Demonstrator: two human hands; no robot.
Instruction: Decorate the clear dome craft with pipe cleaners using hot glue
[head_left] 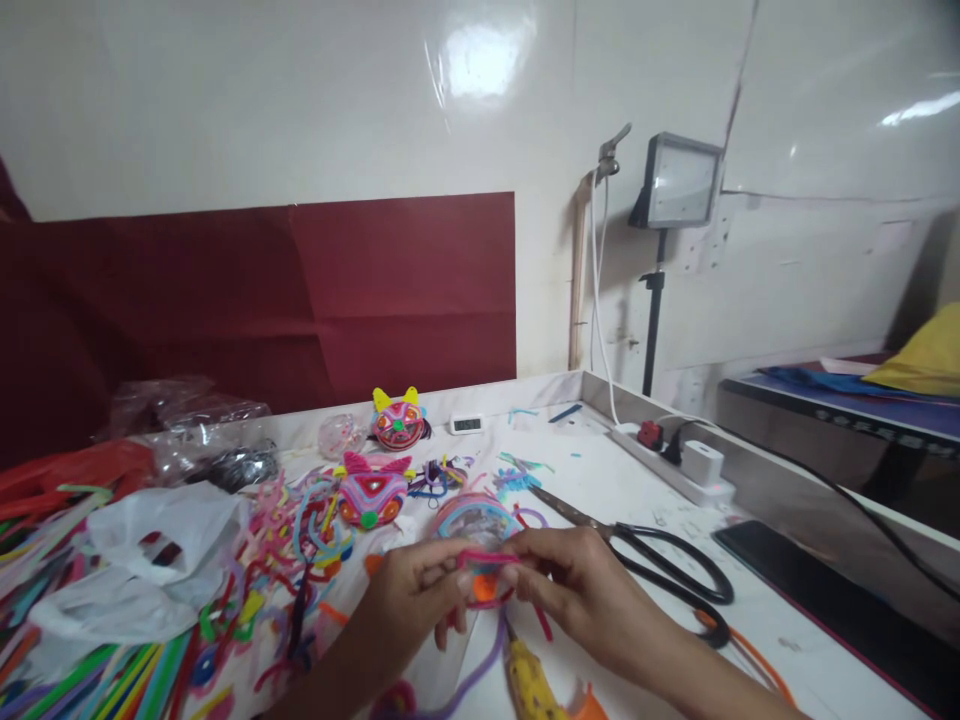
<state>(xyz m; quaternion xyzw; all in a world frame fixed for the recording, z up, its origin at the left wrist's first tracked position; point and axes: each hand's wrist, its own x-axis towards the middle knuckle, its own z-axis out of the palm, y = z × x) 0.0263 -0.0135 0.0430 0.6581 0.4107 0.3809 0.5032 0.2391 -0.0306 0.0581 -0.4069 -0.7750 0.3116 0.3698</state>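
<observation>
My left hand (pixel 416 590) and my right hand (pixel 574 585) meet over the white table, both pinching a pink pipe cleaner (pixel 487 558) stretched between the fingertips. Just behind it lies a coiled, multicoloured pipe-cleaner piece (pixel 476 520), with an orange bit (pixel 484 588) under my fingers. A purple pipe cleaner (pixel 480 670) trails toward me below the hands. A yellow glue gun (pixel 529 685) lies close to my right wrist.
Black-handled scissors (pixel 660 565) lie right of my hands. Two finished pipe-cleaner cat faces (pixel 371 497) (pixel 397 420) sit behind a heap of loose pipe cleaners (pixel 247 580) and plastic bags (pixel 142 560). A power strip (pixel 679 462), a black phone (pixel 810 590) and a lamp on a stand (pixel 675 185) are at right.
</observation>
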